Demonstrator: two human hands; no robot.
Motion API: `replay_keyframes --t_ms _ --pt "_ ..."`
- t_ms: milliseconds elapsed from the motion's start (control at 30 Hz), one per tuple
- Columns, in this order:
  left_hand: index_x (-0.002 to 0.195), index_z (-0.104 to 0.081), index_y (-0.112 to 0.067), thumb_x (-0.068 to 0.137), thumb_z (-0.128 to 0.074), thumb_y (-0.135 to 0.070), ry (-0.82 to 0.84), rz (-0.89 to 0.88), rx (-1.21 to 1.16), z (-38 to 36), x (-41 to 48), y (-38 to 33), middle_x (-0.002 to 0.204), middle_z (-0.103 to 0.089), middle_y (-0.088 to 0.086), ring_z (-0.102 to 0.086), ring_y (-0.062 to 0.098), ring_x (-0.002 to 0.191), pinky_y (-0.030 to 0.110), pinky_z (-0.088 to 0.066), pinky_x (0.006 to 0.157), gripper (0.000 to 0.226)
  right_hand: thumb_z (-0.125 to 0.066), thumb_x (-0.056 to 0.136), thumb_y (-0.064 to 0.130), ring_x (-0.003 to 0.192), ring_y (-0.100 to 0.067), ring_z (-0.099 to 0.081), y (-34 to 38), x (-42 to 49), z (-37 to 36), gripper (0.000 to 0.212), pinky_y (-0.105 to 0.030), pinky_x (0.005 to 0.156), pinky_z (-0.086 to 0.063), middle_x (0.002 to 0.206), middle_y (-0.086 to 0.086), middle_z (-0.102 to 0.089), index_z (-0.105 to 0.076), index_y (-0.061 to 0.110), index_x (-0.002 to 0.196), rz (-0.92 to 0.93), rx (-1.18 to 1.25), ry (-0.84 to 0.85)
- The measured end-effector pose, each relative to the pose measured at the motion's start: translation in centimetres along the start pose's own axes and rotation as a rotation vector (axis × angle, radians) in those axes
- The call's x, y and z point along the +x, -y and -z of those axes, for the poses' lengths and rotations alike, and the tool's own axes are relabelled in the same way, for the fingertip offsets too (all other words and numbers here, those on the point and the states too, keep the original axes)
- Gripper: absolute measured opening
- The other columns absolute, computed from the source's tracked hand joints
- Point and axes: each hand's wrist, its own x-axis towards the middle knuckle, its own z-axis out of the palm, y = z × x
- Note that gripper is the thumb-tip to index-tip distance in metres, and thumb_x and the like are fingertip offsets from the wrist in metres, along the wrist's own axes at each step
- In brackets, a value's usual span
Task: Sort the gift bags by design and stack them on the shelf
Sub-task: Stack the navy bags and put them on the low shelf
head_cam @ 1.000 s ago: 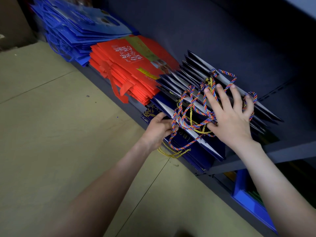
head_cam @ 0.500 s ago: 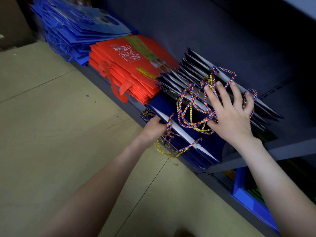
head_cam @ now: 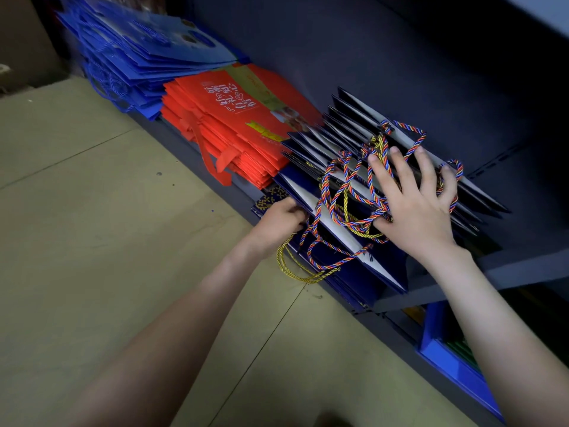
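Observation:
A fanned stack of navy gift bags (head_cam: 345, 143) with white insides lies on the dark shelf (head_cam: 508, 269), their striped rope handles (head_cam: 341, 192) tangled on top. My right hand (head_cam: 415, 204) lies flat on the stack with fingers spread over the ropes. My left hand (head_cam: 281, 218) grips the stack's near left edge from below. A yellow rope handle (head_cam: 295, 266) hangs off the front. To the left sit a pile of red bags (head_cam: 234, 118) and, further left, a pile of bright blue bags (head_cam: 144, 57).
A tan tiled floor (head_cam: 107, 226) runs along the front of the shelf. Below the shelf at the lower right stands a blue bin (head_cam: 455, 365). The shelf's dark back wall (head_cam: 385, 57) rises behind the bags.
My left hand has slid further under the near edge of the navy stack, lifting its front bags slightly. The right hand stays pressed on top.

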Motion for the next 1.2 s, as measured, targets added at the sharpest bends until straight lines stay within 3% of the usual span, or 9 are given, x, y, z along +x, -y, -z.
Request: replay_keyframes --t_ms 133,233,333,400,600,800,933,1067,1200 --pt "0.111 -0.058 0.000 0.086 -0.056 -0.013 -0.053 -0.026 0.052 -0.6 0.3 -0.3 0.111 -0.065 0.014 -0.060 0.030 0.102 0.044 -0.046 0.098 0.028 -0.079 0.060 0.033 0.141 -0.034 -0.012 0.2 -0.1 0.1 0.106 -0.058 0.108 -0.008 0.154 -0.007 -0.026 -0.024 0.026 0.150 0.003 0.013 0.013" --pt "0.114 -0.058 -0.002 0.088 -0.055 -0.014 -0.080 -0.048 0.130 -1.1 0.2 -1.1 0.116 -0.063 0.016 -0.058 0.033 0.108 0.044 -0.046 0.096 0.029 -0.075 0.064 0.048 0.143 -0.034 -0.009 0.4 0.0 0.1 0.103 -0.058 0.109 -0.005 0.155 -0.007 -0.024 -0.022 0.027 0.151 -0.024 0.017 0.037" --pt "0.118 -0.057 -0.004 0.091 -0.052 -0.014 -0.112 -0.076 0.158 -1.5 0.4 -1.5 0.118 -0.062 0.013 -0.058 0.026 0.105 0.035 -0.045 0.088 0.030 -0.042 0.069 0.075 0.143 -0.034 -0.003 0.5 0.3 0.4 0.097 -0.056 0.109 0.004 0.157 -0.006 -0.019 -0.018 0.030 0.151 -0.065 0.048 0.088" --pt "0.122 -0.057 -0.009 0.092 -0.051 -0.012 -0.096 -0.108 0.110 -1.6 0.3 -1.8 0.120 -0.062 0.008 -0.057 0.023 0.109 0.034 -0.044 0.095 0.031 -0.031 0.064 0.082 0.144 -0.033 0.001 1.0 0.3 0.5 0.103 -0.053 0.109 0.011 0.158 -0.006 -0.016 -0.014 0.030 0.152 -0.081 0.068 0.134" --pt "0.118 -0.059 -0.010 0.088 -0.055 -0.028 -0.043 -0.148 0.143 -0.7 0.4 -0.6 0.121 -0.063 0.009 -0.057 0.020 0.107 0.043 -0.041 0.101 0.035 -0.068 0.060 0.068 0.143 -0.032 0.006 1.4 0.2 0.3 0.113 -0.056 0.109 0.008 0.159 -0.007 -0.012 -0.012 0.033 0.152 -0.061 0.086 0.133" --pt "0.122 -0.062 -0.016 0.095 -0.052 -0.014 -0.183 -0.264 0.292 -0.6 -0.1 0.4 0.125 -0.060 0.001 -0.053 0.017 0.115 0.015 -0.034 0.087 0.029 -0.047 0.064 0.077 0.143 -0.036 -0.002 0.7 0.5 0.3 0.101 -0.062 0.108 -0.001 0.157 -0.006 -0.020 -0.018 0.034 0.151 -0.061 0.072 0.108" --pt "0.117 -0.065 -0.010 0.092 -0.054 -0.008 -0.262 -0.432 0.423 -0.5 -0.2 1.5 0.124 -0.058 0.006 -0.052 0.019 0.115 0.011 -0.030 0.084 0.027 -0.058 0.070 0.072 0.144 -0.036 -0.002 0.4 0.7 0.2 0.098 -0.061 0.109 0.000 0.157 -0.004 -0.019 -0.016 0.035 0.151 -0.072 0.063 0.070" --pt "0.111 -0.067 -0.006 0.091 -0.054 -0.003 -0.304 -0.564 0.394 -0.5 -0.5 1.5 0.113 -0.056 0.000 -0.050 0.008 0.104 0.005 -0.029 0.082 0.024 -0.050 0.072 0.073 0.144 -0.036 -0.001 0.5 0.8 0.2 0.094 -0.062 0.109 0.000 0.157 -0.004 -0.018 -0.016 0.035 0.151 -0.081 0.073 0.075" --pt "0.110 -0.064 -0.006 0.093 -0.051 -0.005 -0.291 -0.562 0.411 -0.5 -0.4 1.0 0.110 -0.056 0.001 -0.051 0.009 0.097 0.013 -0.033 0.079 0.022 -0.041 0.064 0.080 0.144 -0.035 0.002 1.2 0.4 0.2 0.102 -0.059 0.108 0.005 0.158 -0.005 -0.014 -0.013 0.035 0.151 -0.067 0.055 0.107"
